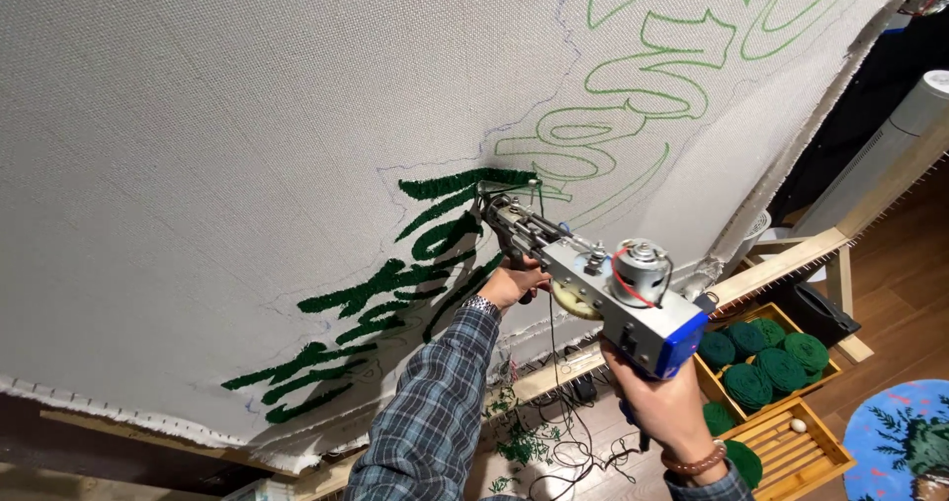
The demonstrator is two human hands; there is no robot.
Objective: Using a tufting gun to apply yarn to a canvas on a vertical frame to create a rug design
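Biggest thing in my view is the stretched pale tufting cloth [198,145], filling most of the frame on its wooden frame [781,264]. It carries light green outlined shapes [643,76] toward the upper right and dark green tufted patches [395,284] running diagonally across the middle and lower left.

Next in size, I see the tufting gun [583,274], a grey metal body with a small motor on top and a blue rear block, angled up with its needle end pressed against the cloth at the upper edge of the dark green patch.

My right hand [667,402] is closed around the rear handle below the blue block, a beaded bracelet on the wrist. My left hand [512,284], in a plaid sleeve with a wristwatch, is wrapped on the front handle under the gun's barrel; the fingers are partly hidden by the tool, so the grip looks closed but I can't see all of it.

To the lower right, a wooden crate [825,452] holds dark green yarn balls [761,363]. A round patterned rug [905,442] lies at the corner. Green yarn scraps [524,442] and a thin black cord [573,452] lie on the floor below.
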